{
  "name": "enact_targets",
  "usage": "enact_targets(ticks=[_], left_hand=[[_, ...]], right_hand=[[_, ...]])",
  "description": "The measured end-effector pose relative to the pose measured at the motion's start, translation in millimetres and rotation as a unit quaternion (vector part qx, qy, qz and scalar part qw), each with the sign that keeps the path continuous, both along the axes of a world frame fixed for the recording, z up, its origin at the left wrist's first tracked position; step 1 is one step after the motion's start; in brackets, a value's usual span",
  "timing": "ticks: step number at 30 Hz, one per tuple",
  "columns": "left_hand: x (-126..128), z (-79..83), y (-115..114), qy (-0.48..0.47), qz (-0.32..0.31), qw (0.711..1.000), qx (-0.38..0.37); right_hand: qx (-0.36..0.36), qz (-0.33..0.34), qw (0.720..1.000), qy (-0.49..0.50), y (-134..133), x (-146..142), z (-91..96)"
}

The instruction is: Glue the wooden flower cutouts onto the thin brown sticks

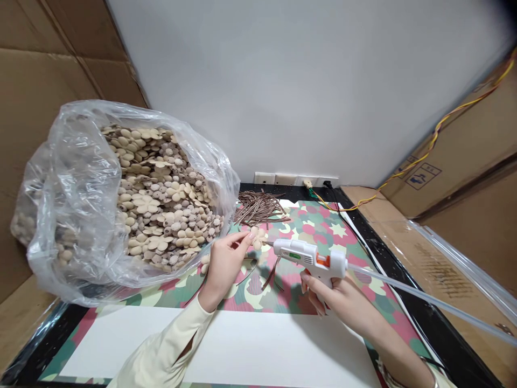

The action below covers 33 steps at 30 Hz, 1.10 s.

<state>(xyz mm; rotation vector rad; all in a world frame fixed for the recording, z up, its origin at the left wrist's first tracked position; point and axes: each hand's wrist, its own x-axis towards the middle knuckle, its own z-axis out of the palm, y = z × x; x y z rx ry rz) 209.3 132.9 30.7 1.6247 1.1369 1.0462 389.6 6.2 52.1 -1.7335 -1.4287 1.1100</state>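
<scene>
My left hand [224,265] pinches a small beige flower-shaped piece [257,236] between thumb and fingers above the patterned mat [323,226]. My right hand [339,302] grips the handle of a white hot glue gun [313,255] with an orange trigger. The gun's nozzle points left and nearly touches the flower piece. A clear glue stick [424,299] juts out of the gun's back toward the right. A thin dark hoop [251,269] lies on the mat beneath my left hand.
A large clear plastic bag [81,215] full of beige flower pieces sits at left. A heap of brown strips [258,207] lies at the back by a power strip [294,179]. Cardboard boxes [464,161] flank both sides. A white sheet [242,345] lies in front.
</scene>
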Motion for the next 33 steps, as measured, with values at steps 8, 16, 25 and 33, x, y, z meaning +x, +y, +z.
enact_targets(ticks=[8, 16, 25, 33], left_hand=[[-0.5, 3.4, 1.2, 0.001, 0.013, 1.000, -0.020], [-0.4, 7.7, 1.5, -0.022, 0.020, 0.998, -0.049], [-4.4, -0.6, 6.5, -0.116, -0.028, 0.986, -0.119], [-5.1, -2.8, 9.7, -0.189, -0.064, 0.958, -0.207]], right_hand=[[0.003, 0.001, 1.000, 0.001, -0.5, -0.1, 0.2], [0.004, -0.005, 1.000, 0.007, -1.0, -0.1, 0.1], [-0.004, -0.024, 1.000, 0.001, -1.3, 0.4, 0.6], [0.015, -0.025, 1.000, -0.009, -2.4, 2.4, -4.3]])
